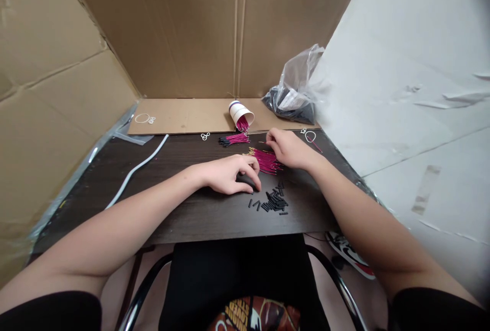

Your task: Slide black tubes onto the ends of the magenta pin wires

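Note:
My left hand [231, 173] rests on the dark table [184, 208], fingers curled down and pinched at the tabletop beside a pile of small black tubes [273, 202]; what it pinches is too small to make out. My right hand [288, 148] lies over a fan of pink wires [264, 160], its fingers curled onto their far ends. A second bundle of pink wires with black ends [234, 139] lies further back. A tipped paper cup [240, 115] spills more pink wires toward it.
Cardboard walls [184, 25] close the left and back. A cardboard sheet [184, 114] lies at the table's rear. A plastic bag of black parts [296, 99] stands back right. A white cable [133, 170] crosses the left. Small white rings [144, 118] lie about.

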`<state>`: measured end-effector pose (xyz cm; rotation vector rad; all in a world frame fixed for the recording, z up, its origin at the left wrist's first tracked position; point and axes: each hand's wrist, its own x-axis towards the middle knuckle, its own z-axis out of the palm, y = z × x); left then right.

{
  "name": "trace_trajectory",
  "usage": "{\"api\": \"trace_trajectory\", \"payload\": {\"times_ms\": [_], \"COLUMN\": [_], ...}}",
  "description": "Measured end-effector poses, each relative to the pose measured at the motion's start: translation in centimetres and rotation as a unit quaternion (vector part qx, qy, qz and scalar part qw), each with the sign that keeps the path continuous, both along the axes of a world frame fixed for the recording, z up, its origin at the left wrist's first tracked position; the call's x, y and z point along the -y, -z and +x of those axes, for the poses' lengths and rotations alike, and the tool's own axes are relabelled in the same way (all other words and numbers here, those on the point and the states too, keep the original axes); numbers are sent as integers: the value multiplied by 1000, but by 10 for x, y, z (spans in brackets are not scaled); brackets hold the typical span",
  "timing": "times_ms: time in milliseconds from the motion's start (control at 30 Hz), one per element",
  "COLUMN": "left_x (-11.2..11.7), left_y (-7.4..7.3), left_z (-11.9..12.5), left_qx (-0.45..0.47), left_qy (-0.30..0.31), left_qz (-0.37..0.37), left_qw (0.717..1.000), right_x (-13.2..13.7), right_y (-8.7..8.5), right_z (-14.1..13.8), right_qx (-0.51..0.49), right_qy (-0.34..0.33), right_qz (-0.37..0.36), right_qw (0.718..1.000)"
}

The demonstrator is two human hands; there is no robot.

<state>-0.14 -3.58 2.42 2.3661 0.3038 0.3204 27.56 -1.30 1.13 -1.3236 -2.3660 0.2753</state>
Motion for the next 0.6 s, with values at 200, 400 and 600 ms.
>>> {"api": "trace_trajectory", "payload": {"times_ms": [200, 400, 600], "left_x": [-1, 3, -17], "left_y": [3, 3, 24], "left_z": [2, 6, 9], "left_qx": [1, -1, 162], "left_qy": [-8, -39, -281], "left_qz": [-18, -32, -211], "left_qw": [1000, 999, 922], "right_x": [0, 4, 9], "right_y": [2, 0, -2], "right_z": [-6, -12, -16], "right_qx": [-108, -111, -153], "right_qy": [-31, -39, -35], "right_qz": [51, 94, 99], "right_qw": [992, 989, 983]}}
